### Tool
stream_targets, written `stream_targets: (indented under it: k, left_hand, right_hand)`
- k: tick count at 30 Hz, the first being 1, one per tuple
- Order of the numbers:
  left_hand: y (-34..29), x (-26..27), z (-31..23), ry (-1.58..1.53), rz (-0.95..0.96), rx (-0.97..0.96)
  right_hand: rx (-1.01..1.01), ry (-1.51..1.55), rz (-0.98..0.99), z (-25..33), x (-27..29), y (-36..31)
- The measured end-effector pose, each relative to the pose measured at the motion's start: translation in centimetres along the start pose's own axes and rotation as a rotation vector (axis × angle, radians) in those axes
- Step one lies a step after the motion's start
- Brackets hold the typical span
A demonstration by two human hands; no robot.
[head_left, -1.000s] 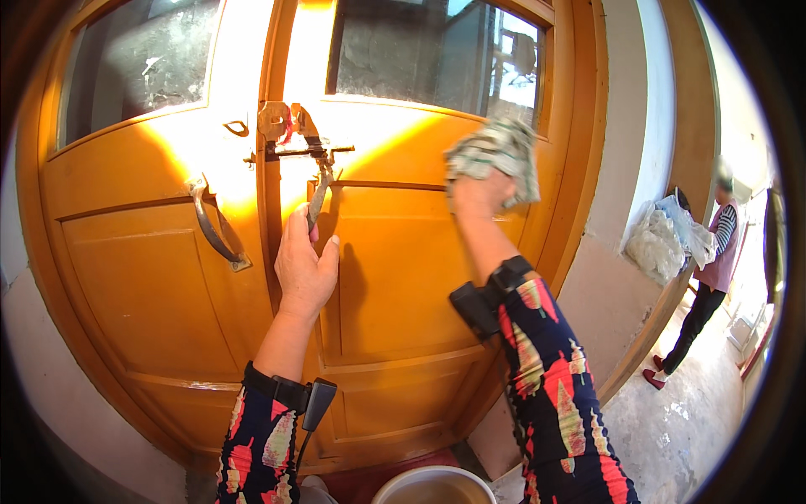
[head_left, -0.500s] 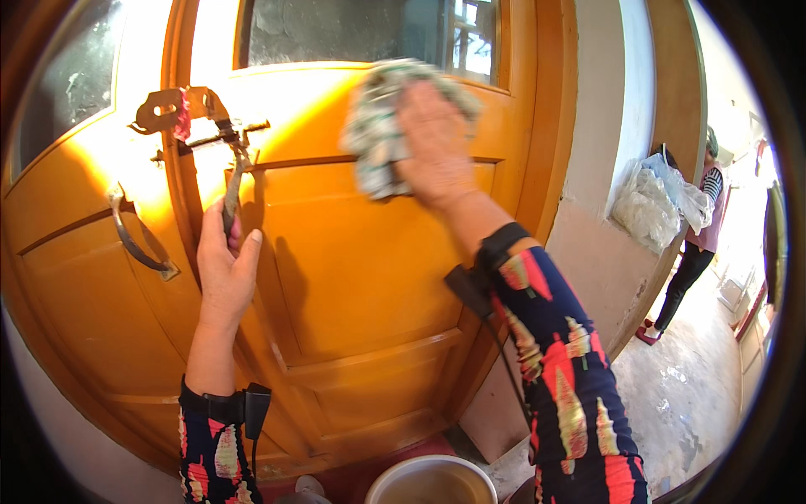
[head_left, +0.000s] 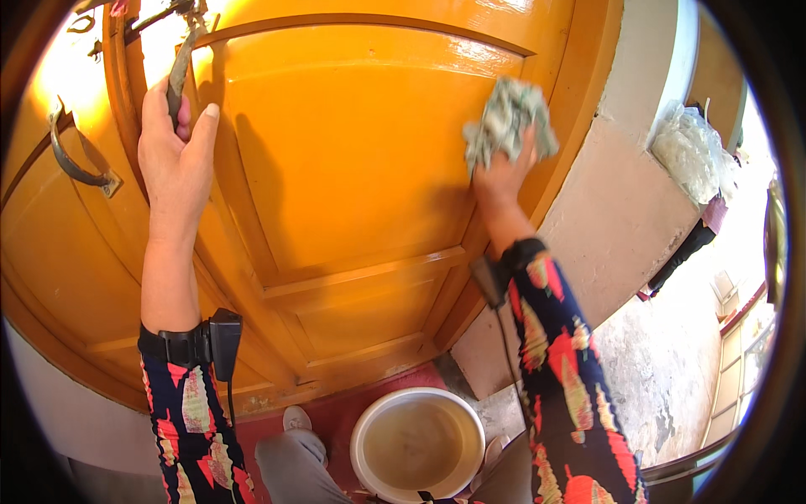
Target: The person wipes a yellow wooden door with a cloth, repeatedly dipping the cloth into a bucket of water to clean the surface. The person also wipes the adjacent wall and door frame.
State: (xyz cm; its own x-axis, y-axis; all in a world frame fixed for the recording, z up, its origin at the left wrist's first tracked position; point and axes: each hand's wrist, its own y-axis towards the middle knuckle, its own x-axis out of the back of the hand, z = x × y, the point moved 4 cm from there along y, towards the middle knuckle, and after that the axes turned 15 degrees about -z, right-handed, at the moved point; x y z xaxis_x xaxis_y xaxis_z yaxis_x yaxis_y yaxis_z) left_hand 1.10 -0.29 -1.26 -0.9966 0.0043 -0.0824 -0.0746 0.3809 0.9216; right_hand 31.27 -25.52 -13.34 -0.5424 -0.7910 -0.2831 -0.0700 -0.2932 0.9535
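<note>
My left hand is wrapped round the curved metal handle on the right leaf of an orange wooden door. At the right side of that leaf, my right hand grips a crumpled pale grey-green cloth against the panel's edge. The fingers of that hand are partly hidden by the cloth. On the left leaf, another curved handle hangs free. Above my left hand, part of a dark bolt shows at the picture's top.
A white basin of cloudy water stands on red flooring between my feet. Clear plastic bags hang by the wall at right. Beyond them, a person in dark trousers is partly hidden.
My right hand has moved the cloth right and down, from the upper panel edge to the leaf's right side. The view has tilted down, showing more of the basin. My left hand stays on the handle.
</note>
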Motion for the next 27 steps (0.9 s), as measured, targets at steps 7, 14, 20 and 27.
stream_targets:
  k: [7,14,20,27]
  left_hand:
    - [0.1,-0.1,0.3,-0.031,0.03,0.078]
    - [0.2,-0.1,0.3,0.028,0.026,0.055]
    - [0.1,0.0,0.6,0.025,0.051,0.087]
    - [0.1,0.2,0.5,0.007,0.069,0.072]
  right_hand:
    - [-1.511,0.948,0.015,0.9,4.7,-17.6]
    - [-0.781,-0.179,0.415,11.1,6.3,-20.4]
    - [-0.485,-0.013,0.563,19.9,9.0,-20.3]
    - [-0.759,0.717,0.326,21.4,4.9,-8.1]
